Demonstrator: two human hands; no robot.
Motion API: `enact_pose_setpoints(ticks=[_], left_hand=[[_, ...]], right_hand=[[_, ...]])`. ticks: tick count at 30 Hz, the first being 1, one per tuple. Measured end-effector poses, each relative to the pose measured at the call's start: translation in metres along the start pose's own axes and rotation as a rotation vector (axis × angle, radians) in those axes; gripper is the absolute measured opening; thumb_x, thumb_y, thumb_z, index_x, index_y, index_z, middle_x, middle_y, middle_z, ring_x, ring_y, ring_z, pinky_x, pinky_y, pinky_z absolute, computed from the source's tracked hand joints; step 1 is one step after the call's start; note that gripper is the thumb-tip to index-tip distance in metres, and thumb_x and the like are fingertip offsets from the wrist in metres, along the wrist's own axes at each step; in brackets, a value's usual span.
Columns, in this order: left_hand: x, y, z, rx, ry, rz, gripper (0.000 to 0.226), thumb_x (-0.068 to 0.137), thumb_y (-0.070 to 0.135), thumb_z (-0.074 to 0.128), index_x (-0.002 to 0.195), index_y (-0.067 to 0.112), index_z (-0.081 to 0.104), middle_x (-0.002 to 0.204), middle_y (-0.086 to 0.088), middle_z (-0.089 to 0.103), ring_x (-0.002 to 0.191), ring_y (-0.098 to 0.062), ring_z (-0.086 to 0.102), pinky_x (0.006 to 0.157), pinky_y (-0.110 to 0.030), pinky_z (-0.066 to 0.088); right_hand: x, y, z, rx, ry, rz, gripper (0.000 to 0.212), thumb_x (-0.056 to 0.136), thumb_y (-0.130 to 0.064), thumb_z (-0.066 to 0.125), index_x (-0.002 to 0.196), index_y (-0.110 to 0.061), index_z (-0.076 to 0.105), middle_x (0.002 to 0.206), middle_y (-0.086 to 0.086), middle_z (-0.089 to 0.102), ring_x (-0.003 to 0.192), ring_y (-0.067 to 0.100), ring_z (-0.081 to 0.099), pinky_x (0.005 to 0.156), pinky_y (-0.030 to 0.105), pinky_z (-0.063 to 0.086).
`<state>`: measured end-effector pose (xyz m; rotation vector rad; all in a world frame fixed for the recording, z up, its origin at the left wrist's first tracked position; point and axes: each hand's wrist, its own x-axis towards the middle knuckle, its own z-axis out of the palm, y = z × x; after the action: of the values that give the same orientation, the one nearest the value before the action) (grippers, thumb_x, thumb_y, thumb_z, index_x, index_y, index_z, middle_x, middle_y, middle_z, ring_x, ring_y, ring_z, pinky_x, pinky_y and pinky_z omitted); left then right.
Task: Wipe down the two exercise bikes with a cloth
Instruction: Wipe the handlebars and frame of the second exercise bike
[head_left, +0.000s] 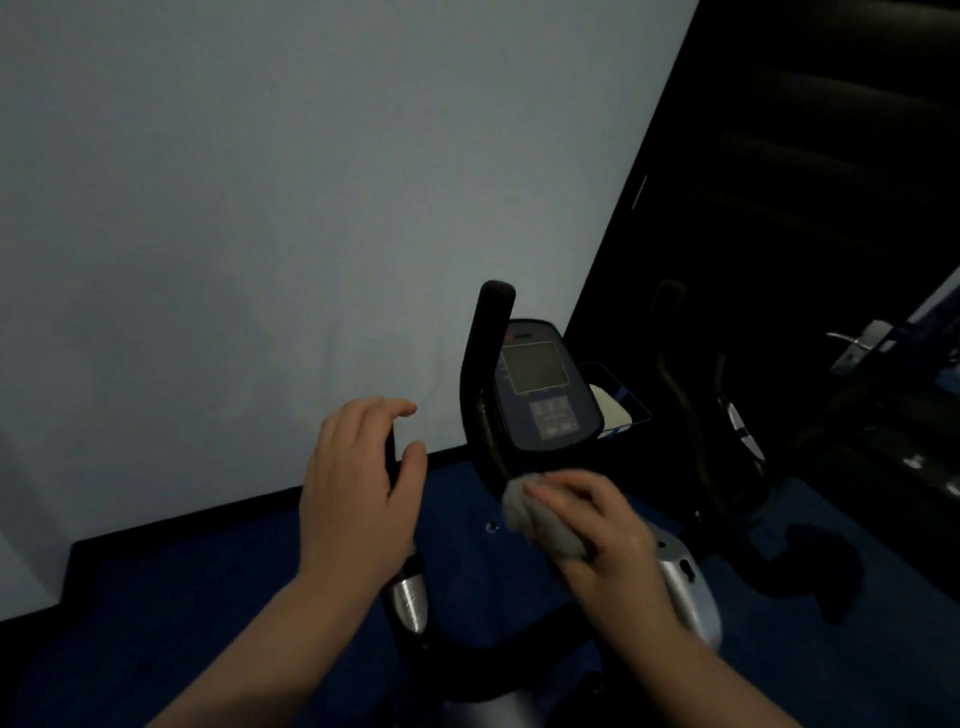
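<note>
At the near bike (540, 395), just under the console (543, 387), a grey cloth (545, 525) is bunched in the right hand (613, 530) and pressed against the black handlebar bend. So the first bike looks mid-wipe, and the rest of the bar probably gets covered next. The left hand (353, 499) is curled loosely round the left handlebar (390, 457), more a steadying grip than a tight one.

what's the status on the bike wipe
Left hand around the left handlebar. Right hand holds cloth under console. Nothing blocking.
</note>
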<state>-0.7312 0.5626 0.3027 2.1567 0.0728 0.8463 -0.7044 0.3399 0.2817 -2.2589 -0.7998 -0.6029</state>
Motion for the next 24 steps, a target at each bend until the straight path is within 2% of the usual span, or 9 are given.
enact_pose_setpoints(ticks=[5, 8, 11, 13, 14, 17, 19, 22, 24], left_hand=[[-0.002, 0.006, 0.003, 0.006, 0.038, -0.054, 0.018, 0.092, 0.02, 0.054, 0.11, 0.022, 0.058, 0.106, 0.01, 0.051, 0.103, -0.007, 0.043, 0.086, -0.027, 0.035], [0.001, 0.009, 0.002, 0.037, 0.074, -0.073, 0.016, 0.09, 0.018, 0.057, 0.105, 0.022, 0.062, 0.101, 0.01, 0.053, 0.096, -0.005, 0.042, 0.081, -0.026, 0.034], [0.008, 0.008, -0.002, 0.064, 0.085, -0.081, 0.015, 0.09, 0.019, 0.055, 0.1, 0.022, 0.066, 0.096, 0.011, 0.056, 0.092, -0.007, 0.048, 0.078, -0.024, 0.035], [0.01, 0.01, -0.003, 0.069, 0.093, -0.087, 0.015, 0.091, 0.021, 0.054, 0.099, 0.023, 0.066, 0.095, 0.013, 0.056, 0.092, -0.006, 0.049, 0.076, -0.023, 0.036], [0.009, 0.01, -0.002, 0.078, 0.089, -0.088, 0.015, 0.091, 0.022, 0.054, 0.1, 0.024, 0.066, 0.095, 0.014, 0.057, 0.092, -0.005, 0.049, 0.076, -0.024, 0.037], [0.007, 0.007, -0.002, 0.098, 0.074, -0.09, 0.015, 0.091, 0.022, 0.054, 0.1, 0.024, 0.065, 0.098, 0.013, 0.057, 0.092, -0.006, 0.049, 0.076, -0.025, 0.039], [0.009, 0.007, -0.005, 0.097, 0.055, -0.08, 0.015, 0.091, 0.023, 0.053, 0.101, 0.024, 0.065, 0.099, 0.014, 0.057, 0.093, -0.005, 0.049, 0.078, -0.025, 0.039], [0.01, 0.007, -0.007, 0.092, 0.017, -0.072, 0.016, 0.091, 0.023, 0.053, 0.102, 0.024, 0.064, 0.1, 0.014, 0.056, 0.095, -0.004, 0.049, 0.079, -0.022, 0.036], [0.01, 0.008, -0.008, 0.08, 0.009, -0.074, 0.015, 0.091, 0.024, 0.053, 0.102, 0.025, 0.064, 0.1, 0.015, 0.056, 0.095, -0.003, 0.049, 0.077, -0.021, 0.036]], right_hand=[[0.044, -0.006, 0.015, -0.013, -0.011, -0.081, 0.028, 0.081, -0.011, 0.071, 0.107, -0.018, 0.07, 0.104, 0.001, 0.058, 0.094, 0.007, 0.056, 0.083, 0.009, 0.043], [0.079, -0.017, 0.024, 0.051, -0.004, -0.017, 0.014, 0.084, -0.021, 0.07, 0.098, -0.021, 0.072, 0.099, -0.001, 0.053, 0.086, 0.007, 0.053, 0.071, 0.006, 0.039], [0.114, -0.017, 0.014, 0.065, 0.171, 0.079, 0.019, 0.081, -0.033, 0.07, 0.098, -0.029, 0.061, 0.098, -0.01, 0.056, 0.083, 0.006, 0.056, 0.069, 0.021, 0.044], [0.133, -0.019, 0.003, 0.073, 0.32, 0.062, 0.025, 0.081, -0.036, 0.069, 0.096, -0.034, 0.05, 0.097, -0.013, 0.054, 0.079, 0.001, 0.051, 0.065, 0.02, 0.04], [0.136, -0.021, 0.004, 0.043, 0.315, 0.022, 0.024, 0.082, -0.035, 0.068, 0.096, -0.032, 0.05, 0.099, -0.011, 0.052, 0.079, 0.004, 0.051, 0.064, 0.022, 0.039], [0.113, -0.026, 0.029, -0.035, 0.107, -0.074, 0.02, 0.081, -0.021, 0.069, 0.098, -0.022, 0.057, 0.102, -0.003, 0.052, 0.082, 0.015, 0.055, 0.064, 0.029, 0.047], [0.092, -0.021, 0.03, 0.029, 0.021, -0.084, 0.022, 0.08, -0.013, 0.07, 0.099, -0.02, 0.061, 0.101, -0.004, 0.054, 0.085, 0.01, 0.055, 0.069, 0.027, 0.049], [0.082, -0.008, 0.002, 0.062, -0.227, -0.2, 0.024, 0.082, -0.02, 0.07, 0.101, -0.03, 0.059, 0.098, -0.012, 0.053, 0.086, 0.001, 0.053, 0.071, 0.018, 0.044], [0.095, -0.01, -0.011, 0.029, -0.23, -0.259, 0.025, 0.082, -0.021, 0.068, 0.1, -0.032, 0.055, 0.098, -0.015, 0.052, 0.087, 0.0, 0.052, 0.071, 0.022, 0.047]])
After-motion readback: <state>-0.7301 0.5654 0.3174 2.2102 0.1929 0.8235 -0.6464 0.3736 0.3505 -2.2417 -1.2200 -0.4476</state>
